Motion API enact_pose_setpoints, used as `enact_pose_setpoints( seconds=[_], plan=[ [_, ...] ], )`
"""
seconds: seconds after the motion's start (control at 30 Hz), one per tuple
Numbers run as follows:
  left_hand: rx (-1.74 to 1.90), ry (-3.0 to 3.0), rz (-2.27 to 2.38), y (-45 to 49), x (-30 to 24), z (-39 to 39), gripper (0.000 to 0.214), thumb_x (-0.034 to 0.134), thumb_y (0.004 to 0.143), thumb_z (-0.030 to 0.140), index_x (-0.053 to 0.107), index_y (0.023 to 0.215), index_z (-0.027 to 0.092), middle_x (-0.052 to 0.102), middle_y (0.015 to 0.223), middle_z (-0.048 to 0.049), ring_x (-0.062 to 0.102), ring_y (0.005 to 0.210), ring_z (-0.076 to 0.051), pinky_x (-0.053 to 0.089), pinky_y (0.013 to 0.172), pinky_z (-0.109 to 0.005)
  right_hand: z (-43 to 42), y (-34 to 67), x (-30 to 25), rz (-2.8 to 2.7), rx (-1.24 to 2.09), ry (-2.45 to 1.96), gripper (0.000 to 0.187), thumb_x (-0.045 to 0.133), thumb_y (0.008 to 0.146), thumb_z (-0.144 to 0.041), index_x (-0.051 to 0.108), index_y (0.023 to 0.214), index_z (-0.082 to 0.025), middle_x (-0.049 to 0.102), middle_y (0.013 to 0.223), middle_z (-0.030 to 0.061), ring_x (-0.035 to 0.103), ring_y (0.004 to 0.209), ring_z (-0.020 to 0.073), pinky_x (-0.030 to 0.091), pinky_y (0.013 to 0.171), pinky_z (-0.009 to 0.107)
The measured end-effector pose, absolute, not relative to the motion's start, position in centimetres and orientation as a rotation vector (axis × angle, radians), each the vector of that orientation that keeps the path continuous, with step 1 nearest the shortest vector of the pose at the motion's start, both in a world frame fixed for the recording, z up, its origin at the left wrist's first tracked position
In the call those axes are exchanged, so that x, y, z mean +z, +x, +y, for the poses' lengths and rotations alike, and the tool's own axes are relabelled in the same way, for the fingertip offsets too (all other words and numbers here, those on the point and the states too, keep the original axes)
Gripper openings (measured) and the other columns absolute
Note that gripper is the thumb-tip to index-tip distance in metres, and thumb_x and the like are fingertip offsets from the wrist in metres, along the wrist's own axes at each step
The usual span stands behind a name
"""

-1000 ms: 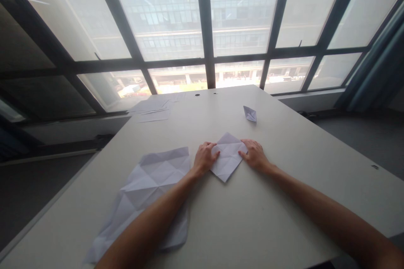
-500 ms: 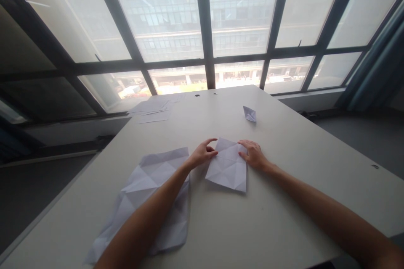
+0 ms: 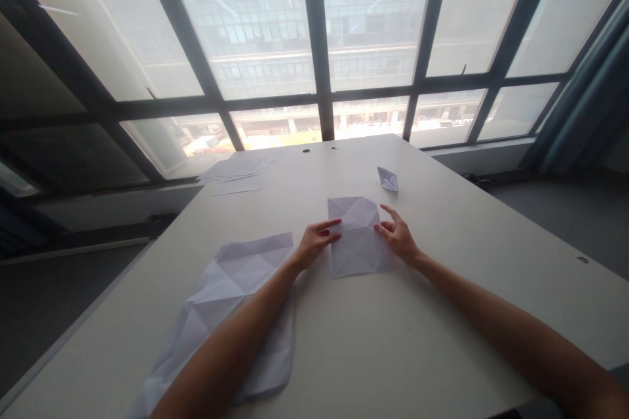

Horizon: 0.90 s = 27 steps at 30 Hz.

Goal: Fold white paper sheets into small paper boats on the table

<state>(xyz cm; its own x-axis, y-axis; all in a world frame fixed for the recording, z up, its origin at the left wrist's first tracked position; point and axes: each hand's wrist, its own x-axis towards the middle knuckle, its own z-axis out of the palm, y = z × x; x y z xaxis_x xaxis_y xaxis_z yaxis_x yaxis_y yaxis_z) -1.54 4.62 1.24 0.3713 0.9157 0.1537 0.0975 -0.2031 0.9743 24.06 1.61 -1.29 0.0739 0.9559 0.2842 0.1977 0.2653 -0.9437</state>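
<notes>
Left grip [image 3: 312, 244], right grip [image 3: 401, 240] touch creased paper [image 3: 357, 245].

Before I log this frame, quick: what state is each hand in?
Left hand: open, thumb and index finger apart at the creased paper sheet's left edge.
Right hand: thumb at the sheet's right edge, index finger raised; can't tell whether it grips.

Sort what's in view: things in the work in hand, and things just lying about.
In hand:
- small squarish creased white paper
- left hand and right hand, at its sides

Apparently lying about:
- large creased white paper sheet
- small pointed folded white paper
- flat white paper sheets
</notes>
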Motion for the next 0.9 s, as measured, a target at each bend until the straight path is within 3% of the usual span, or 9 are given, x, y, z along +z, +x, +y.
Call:
enact_pose_setpoints(
  seconds=[0.1,0.3,0.37,0.47,0.57,0.63,0.73,0.8,0.9],
  plan=[
    [1.062,1.599,0.909,-1.1,0.9,4.6,0.053,0.079,0.069,0.042,0.071,0.114,0.014,0.066,0.075,-0.0029,0.056,0.068,-0.014,0.047,0.065,-0.027,1.2,23.8,-0.6,-1.276,0.994,-1.046,0.078,0.069,0.075,-0.046,0.041,0.143,-0.02,0.061,0.067,-0.0044,0.052,0.055,0.0128,0.044,0.052,0.025],
    [1.109,1.61,0.908,-0.7,0.3,4.7,0.049,0.078,0.072,0.04,0.071,0.111,0.013,0.064,0.072,-0.0012,0.056,0.066,-0.013,0.047,0.065,-0.027,0.8,23.7,-0.1,-1.138,0.934,-1.025,0.079,0.072,0.074,-0.042,0.042,0.144,-0.02,0.058,0.065,-0.006,0.044,0.049,0.0088,0.037,0.046,0.021],
    [1.124,1.582,0.889,-0.7,0.4,4.6,0.058,0.079,0.071,0.039,0.065,0.121,0.014,0.064,0.075,-0.0007,0.057,0.067,-0.013,0.048,0.066,-0.026,0.8,23.8,-0.2,-1.143,0.953,-1.04,0.082,0.074,0.073,-0.041,0.04,0.144,-0.019,0.058,0.064,-0.0063,0.047,0.051,0.0098,0.039,0.047,0.021],
    [1.174,1.541,0.872,-0.7,0.6,4.4,0.084,0.081,0.069,0.036,0.044,0.142,0.018,0.062,0.076,0.0022,0.059,0.068,-0.012,0.049,0.067,-0.024,1.0,23.9,-0.4,-1.123,0.997,-1.066,0.092,0.078,0.069,-0.04,0.035,0.147,-0.018,0.061,0.063,-0.0062,0.054,0.055,0.0125,0.044,0.05,0.023],
    [1.221,1.506,0.897,-0.7,0.6,4.4,0.095,0.081,0.069,0.036,0.032,0.148,0.02,0.061,0.072,0.0045,0.06,0.066,-0.011,0.049,0.068,-0.025,1.3,24.0,-0.8,-1.081,1.052,-1.082,0.081,0.082,0.064,-0.041,0.05,0.134,-0.014,0.069,0.073,0.0003,0.062,0.062,0.016,0.05,0.057,0.027],
    [1.227,1.503,0.922,-0.6,0.5,4.5,0.081,0.082,0.068,0.037,0.048,0.139,0.017,0.064,0.074,0.0019,0.061,0.068,-0.013,0.049,0.069,-0.026,1.6,24.1,-1.2,-1.083,1.079,-1.077,0.059,0.082,0.062,-0.044,0.066,0.11,-0.013,0.073,0.082,0.0061,0.065,0.069,0.0189,0.053,0.064,0.03],
    [1.184,1.525,0.938,-0.6,0.4,4.6,0.042,0.08,0.069,0.04,0.072,0.099,0.013,0.07,0.079,-0.0048,0.063,0.07,-0.016,0.049,0.069,-0.027,1.8,24.1,-1.5,-1.123,1.067,-1.064,0.039,0.081,0.062,-0.047,0.069,0.08,-0.014,0.074,0.081,0.0077,0.066,0.07,0.0198,0.053,0.066,0.03],
    [1.168,1.523,0.938,-0.6,0.3,4.6,0.031,0.078,0.07,0.041,0.074,0.083,0.013,0.071,0.076,-0.0056,0.063,0.069,-0.017,0.048,0.066,-0.027,1.7,24.1,-1.4,-1.136,1.071,-1.054,0.037,0.08,0.063,-0.048,0.069,0.077,-0.016,0.073,0.077,0.0061,0.065,0.067,0.0188,0.051,0.062,0.029],
    [1.196,1.499,0.915,-0.6,0.3,4.6,0.028,0.078,0.07,0.04,0.073,0.075,0.014,0.069,0.071,-0.0036,0.061,0.067,-0.016,0.045,0.064,-0.025,1.6,24.3,-1.3,-1.148,1.094,-1.058,0.037,0.079,0.064,-0.046,0.071,0.083,-0.016,0.073,0.076,0.005,0.064,0.065,0.0182,0.049,0.058,0.027]
  ],
)
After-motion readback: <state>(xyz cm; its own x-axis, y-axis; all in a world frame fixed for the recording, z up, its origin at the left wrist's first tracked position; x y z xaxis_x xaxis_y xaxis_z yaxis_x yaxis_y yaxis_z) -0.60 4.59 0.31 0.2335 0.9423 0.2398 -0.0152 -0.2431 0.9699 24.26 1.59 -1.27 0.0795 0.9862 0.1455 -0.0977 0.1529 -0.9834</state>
